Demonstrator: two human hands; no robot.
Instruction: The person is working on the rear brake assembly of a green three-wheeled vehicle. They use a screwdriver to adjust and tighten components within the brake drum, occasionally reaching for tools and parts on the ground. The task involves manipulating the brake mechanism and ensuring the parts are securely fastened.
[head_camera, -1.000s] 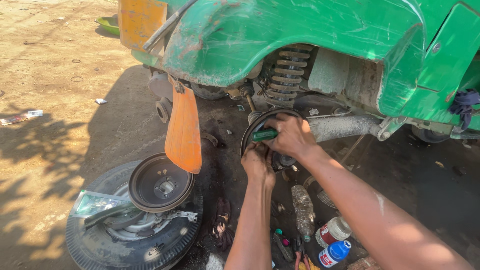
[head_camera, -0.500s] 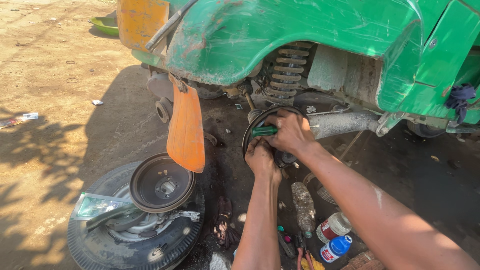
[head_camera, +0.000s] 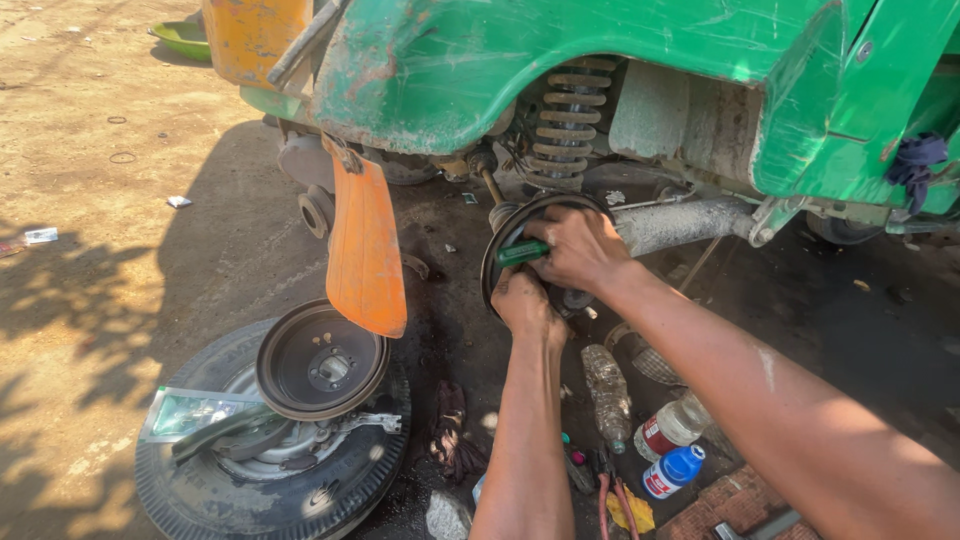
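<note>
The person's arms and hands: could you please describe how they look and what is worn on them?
Both arms are bare in view, with no sleeves, gloves, watch or rings visible. The left hand and right hand carry dark greasy smudges, and the right forearm has a pale dusty streak.

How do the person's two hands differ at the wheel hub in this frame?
The right hand grips a green-handled tool against the hub plate; the left hand holds no visible tool and presses the plate's lower part. The right hand sits higher, its arm coming from the right; the left forearm rises from below. Both touch the same plate.
</note>
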